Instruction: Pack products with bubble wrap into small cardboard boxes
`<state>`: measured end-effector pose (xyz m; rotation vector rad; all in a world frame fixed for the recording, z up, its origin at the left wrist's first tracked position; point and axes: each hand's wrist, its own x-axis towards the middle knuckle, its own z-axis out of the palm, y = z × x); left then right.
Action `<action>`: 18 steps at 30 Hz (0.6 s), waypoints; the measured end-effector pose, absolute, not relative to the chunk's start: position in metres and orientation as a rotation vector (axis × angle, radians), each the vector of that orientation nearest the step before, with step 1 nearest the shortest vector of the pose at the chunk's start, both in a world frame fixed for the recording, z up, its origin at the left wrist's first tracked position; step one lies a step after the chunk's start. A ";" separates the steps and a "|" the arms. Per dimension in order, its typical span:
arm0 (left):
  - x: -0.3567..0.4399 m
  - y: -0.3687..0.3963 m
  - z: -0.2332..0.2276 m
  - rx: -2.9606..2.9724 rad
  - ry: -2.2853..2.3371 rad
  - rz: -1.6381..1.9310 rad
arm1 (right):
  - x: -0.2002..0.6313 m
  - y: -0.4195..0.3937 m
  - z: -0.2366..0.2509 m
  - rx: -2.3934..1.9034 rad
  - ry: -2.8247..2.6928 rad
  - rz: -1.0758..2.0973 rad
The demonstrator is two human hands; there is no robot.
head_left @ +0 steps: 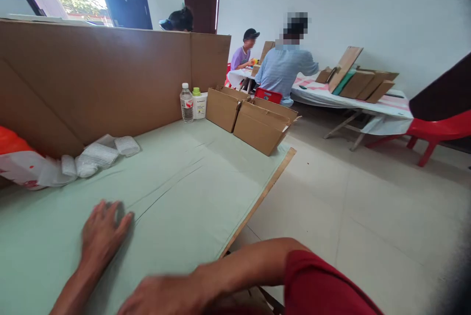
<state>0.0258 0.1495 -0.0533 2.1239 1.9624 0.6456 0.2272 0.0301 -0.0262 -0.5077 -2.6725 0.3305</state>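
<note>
My left hand (pixel 104 232) rests on the pale green table cover (pixel 176 202), its fingers apart and nothing in them. Near the bottom edge, my right hand (pixel 162 295) is smeared by motion and partly cut off by the frame. Its fingers are hidden, so what it holds, if anything, does not show. Beyond my left hand lie rolls of bubble wrap (pixel 97 154), beside a white and orange plastic bag (pixel 22 160) at the left edge.
A tall cardboard panel (pixel 121 79) borders the table's far side. By it stand a water bottle (pixel 187 104), a white bottle with a green cap (pixel 199 105) and two cardboard boxes (pixel 259 126). Other people sit beyond, one in a blue shirt (pixel 285 72). Red chairs (pixel 441 131) stand right.
</note>
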 end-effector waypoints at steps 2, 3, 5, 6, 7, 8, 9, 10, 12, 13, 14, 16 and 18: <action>0.062 0.170 -0.053 2.262 1.902 0.566 | 0.283 0.059 -0.010 -0.534 -2.649 0.343; 0.081 0.175 -0.052 2.320 1.837 0.544 | 0.317 0.076 0.003 -0.775 -2.539 0.319; 0.116 0.172 -0.052 2.398 1.701 0.535 | 0.391 0.109 0.037 -1.196 -2.279 0.199; 0.131 0.165 -0.051 2.439 1.606 0.515 | 0.428 0.125 0.057 -1.365 -2.165 0.092; 0.146 0.153 -0.050 2.492 1.470 0.485 | 0.463 0.138 0.077 -1.535 -2.050 -0.037; 0.158 0.139 -0.049 2.536 1.321 0.452 | 0.495 0.150 0.096 -1.686 -1.920 -0.173; 0.169 0.123 -0.047 2.567 1.167 0.429 | 0.523 0.159 0.113 -1.828 -1.794 -0.298; 0.179 0.106 -0.046 2.580 1.021 0.415 | 0.548 0.166 0.127 -1.963 -1.668 -0.398; 0.193 0.072 -0.047 2.580 0.767 0.375 | 0.587 0.174 0.146 -2.275 -1.453 -0.394; 0.197 0.056 -0.049 2.581 0.647 0.347 | 0.601 0.176 0.151 -2.415 -1.388 -0.326; 0.201 0.042 -0.051 2.582 0.540 0.327 | 0.613 0.177 0.154 -2.528 -1.351 -0.238; 0.203 0.022 -0.054 2.572 0.366 0.332 | 0.632 0.180 0.155 -2.640 -1.354 -0.072; 0.197 0.017 -0.053 2.513 0.362 0.410 | 0.644 0.182 0.151 -2.627 -1.405 0.021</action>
